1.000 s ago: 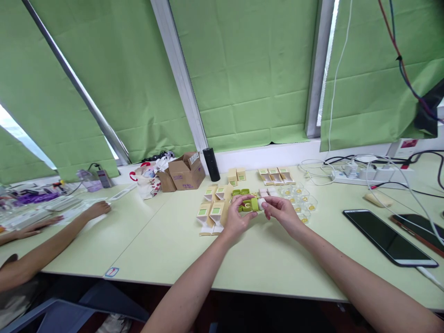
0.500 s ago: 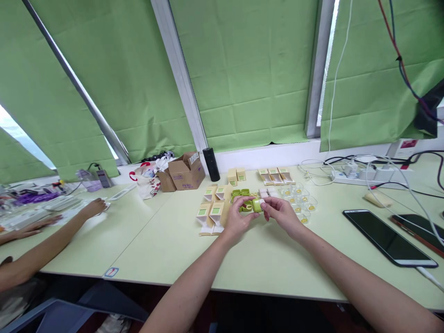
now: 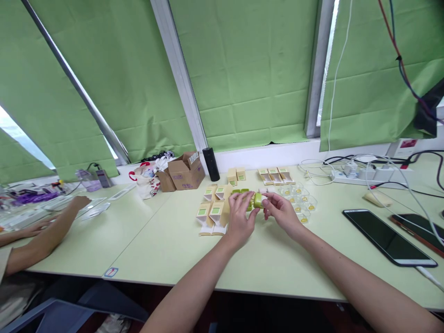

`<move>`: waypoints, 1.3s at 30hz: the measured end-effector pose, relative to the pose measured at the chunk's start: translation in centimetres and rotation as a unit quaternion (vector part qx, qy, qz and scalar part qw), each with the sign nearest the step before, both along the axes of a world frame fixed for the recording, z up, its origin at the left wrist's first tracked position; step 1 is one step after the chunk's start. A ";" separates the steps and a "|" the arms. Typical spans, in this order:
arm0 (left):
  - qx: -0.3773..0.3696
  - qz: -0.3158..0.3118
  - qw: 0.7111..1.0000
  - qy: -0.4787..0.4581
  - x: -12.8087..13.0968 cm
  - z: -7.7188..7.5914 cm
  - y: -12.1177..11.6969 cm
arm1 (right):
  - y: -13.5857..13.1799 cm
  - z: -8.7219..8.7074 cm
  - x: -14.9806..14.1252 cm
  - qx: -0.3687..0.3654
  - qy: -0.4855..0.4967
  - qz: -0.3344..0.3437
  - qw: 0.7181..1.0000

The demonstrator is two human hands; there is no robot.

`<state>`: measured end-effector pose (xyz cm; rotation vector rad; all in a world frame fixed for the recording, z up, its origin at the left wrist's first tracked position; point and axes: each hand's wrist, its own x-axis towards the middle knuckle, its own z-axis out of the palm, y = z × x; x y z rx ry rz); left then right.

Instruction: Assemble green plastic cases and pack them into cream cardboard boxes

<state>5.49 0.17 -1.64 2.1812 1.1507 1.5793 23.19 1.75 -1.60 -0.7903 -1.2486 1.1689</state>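
Observation:
My left hand (image 3: 240, 216) and my right hand (image 3: 281, 212) meet over the middle of the pale green table (image 3: 173, 249). Both pinch a small green round case (image 3: 257, 200) held just above the table, the left from the left side, the right from the right. Behind the hands lie more green cases, partly hidden. Small open yellow cartons (image 3: 212, 210) lie to the left of my hands. Clear little trays (image 3: 301, 200) with yellow dots sit to the right.
A brown cardboard box (image 3: 185, 171) and a black cylinder (image 3: 211, 163) stand at the back. A tablet (image 3: 388, 237) and a phone (image 3: 419, 231) lie right, near a power strip (image 3: 367, 174) with cables. Another person's arms (image 3: 45, 231) reach over the table at left.
My hands lifted the green case slightly and my left hand closed over it from the left. The other person's hand drew back toward the left.

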 end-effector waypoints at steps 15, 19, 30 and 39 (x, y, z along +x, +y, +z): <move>-0.112 -0.077 0.984 -0.113 0.3 -0.6 0.2 | -0.8 -0.2 -0.2 0.068 -0.059 0.001 0.996; -0.197 -0.166 0.940 -0.224 0.6 -1.3 1.1 | -0.9 -0.2 0.1 0.153 -0.134 -0.097 0.974; -0.240 -0.228 0.908 -0.255 0.7 -1.2 1.4 | -0.6 -1.4 0.5 0.288 -0.261 -0.088 0.917; -0.243 -0.195 0.904 -0.292 1.3 -1.1 1.4 | -0.2 -1.8 0.2 0.383 -0.305 -0.138 0.861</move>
